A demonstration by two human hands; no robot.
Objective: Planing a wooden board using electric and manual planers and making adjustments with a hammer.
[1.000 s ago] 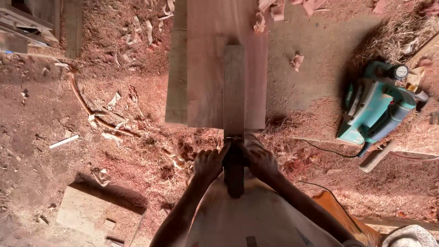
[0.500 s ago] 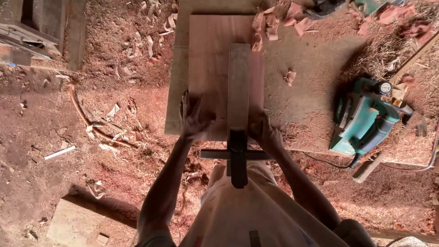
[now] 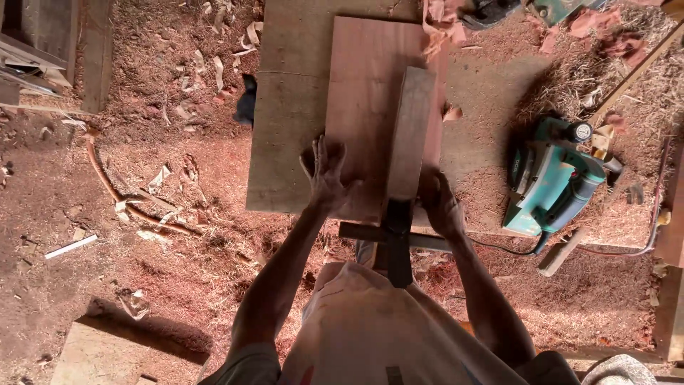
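A reddish wooden board [image 3: 367,93] lies flat on a wider pale board [image 3: 288,121] on the workbench. A narrower plank [image 3: 411,135] lies lengthwise on top of the reddish board. My left hand [image 3: 325,173] presses flat on the reddish board near its front edge, fingers spread. My right hand [image 3: 439,203] rests against the front right of the plank and board; its fingers are partly hidden. A dark metal clamp [image 3: 396,239] with a crossbar sits at the board's front edge between my hands.
A teal electric planer [image 3: 552,178] sits on the bench at the right, its cord trailing toward me. Sawdust and wood shavings cover the bench and the floor. Offcuts lie at the left, and a pale slab [image 3: 107,353] lies at the lower left.
Both hands have moved from the clamp at the front edge up onto the boards. The left hand now lies flat and spread on the reddish board. The view has shifted closer.
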